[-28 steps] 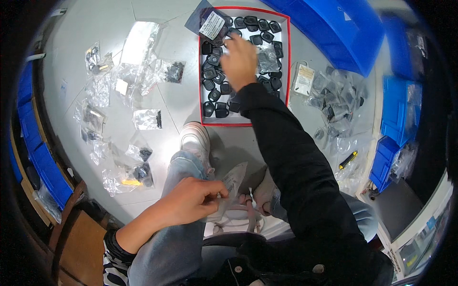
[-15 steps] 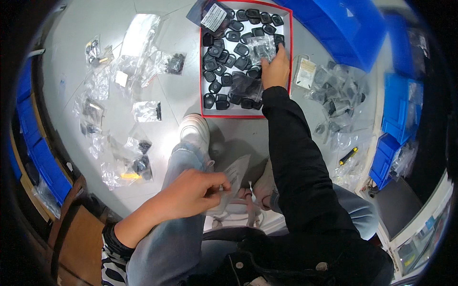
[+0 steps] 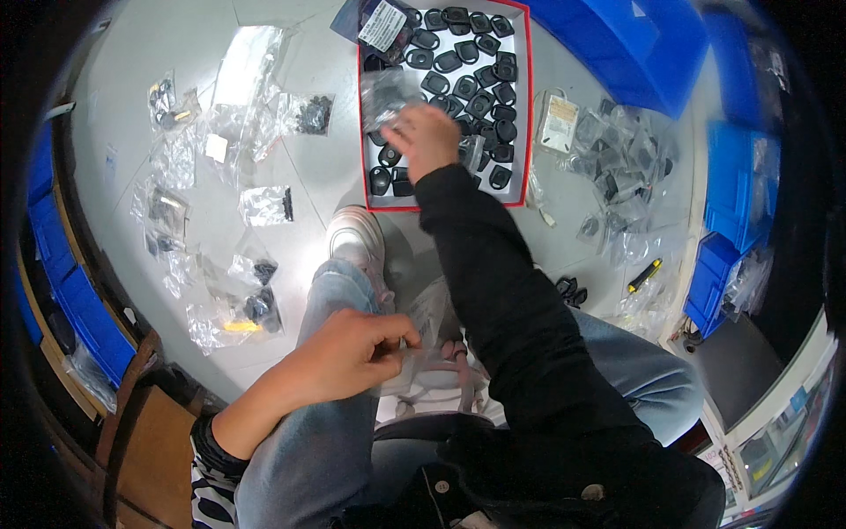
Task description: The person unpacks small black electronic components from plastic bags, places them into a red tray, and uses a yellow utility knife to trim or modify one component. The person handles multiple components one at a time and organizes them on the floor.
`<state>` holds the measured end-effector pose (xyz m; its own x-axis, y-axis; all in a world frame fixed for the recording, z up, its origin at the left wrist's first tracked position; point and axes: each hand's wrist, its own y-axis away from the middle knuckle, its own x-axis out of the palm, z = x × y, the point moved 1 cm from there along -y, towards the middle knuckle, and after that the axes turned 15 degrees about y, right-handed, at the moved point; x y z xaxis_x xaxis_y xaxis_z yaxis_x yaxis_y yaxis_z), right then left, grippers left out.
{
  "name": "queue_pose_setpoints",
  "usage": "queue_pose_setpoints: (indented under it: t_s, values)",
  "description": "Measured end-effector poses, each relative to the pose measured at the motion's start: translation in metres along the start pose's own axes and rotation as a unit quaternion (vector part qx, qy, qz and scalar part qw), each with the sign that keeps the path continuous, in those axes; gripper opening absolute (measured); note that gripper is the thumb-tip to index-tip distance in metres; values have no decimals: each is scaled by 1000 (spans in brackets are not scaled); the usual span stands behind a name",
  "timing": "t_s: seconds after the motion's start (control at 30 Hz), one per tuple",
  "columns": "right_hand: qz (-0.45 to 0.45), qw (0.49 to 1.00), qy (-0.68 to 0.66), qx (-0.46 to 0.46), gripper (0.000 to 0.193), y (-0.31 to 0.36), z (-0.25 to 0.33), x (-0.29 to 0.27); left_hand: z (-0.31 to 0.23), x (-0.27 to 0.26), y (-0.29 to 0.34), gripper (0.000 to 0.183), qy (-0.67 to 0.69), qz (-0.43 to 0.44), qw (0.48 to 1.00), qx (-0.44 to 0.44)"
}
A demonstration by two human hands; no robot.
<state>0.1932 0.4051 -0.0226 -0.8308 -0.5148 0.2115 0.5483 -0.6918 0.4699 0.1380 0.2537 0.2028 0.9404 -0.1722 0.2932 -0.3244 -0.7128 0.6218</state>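
My left hand [image 3: 352, 354] is closed in a pinch over my left thigh, holding a clear plastic bag [image 3: 428, 316] that hangs between my knees. Across the shallow red-rimmed white box [image 3: 361, 189], my right hand [image 3: 426, 137] reaches to its left side. Its fingers grip the edge of another clear plastic bag [image 3: 388, 95]; both are blurred. Many black key fob shells [image 3: 465, 86] lie loose in the box. A small translucent bag [image 3: 471, 152] is partly hidden by my right hand. At the box's far left corner rests a dark bag with a white label [image 3: 382, 26].
Clear bags of small black parts [image 3: 308, 115] are scattered on the floor to the left. To the right are a white adapter-like box [image 3: 559, 123], more bags [image 3: 621, 159] and a yellow-black cutter [image 3: 645, 275]. Blue bins [image 3: 738, 189] line the right side.
My right hand has swung left across the box, and the clear bag has shifted left with it. Some fob shells now lie differently. My left hand keeps its pinch almost in place.
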Motion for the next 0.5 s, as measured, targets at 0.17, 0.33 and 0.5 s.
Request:
queue_pose_setpoints:
  t_s: [0.17,0.33,0.5]
  values:
    - [-70,984,96,-136,31,-57,33,-69,3,-1,1,21,13,2,1000,-10]
    - [-173,880,426,-122,25,-63,85,-131,4,-2,2,17,11,-10,1000,26]
    - [8,725,654,-218,28,-32,77,-138,4,0,0,16,-3,-7,1000,22]
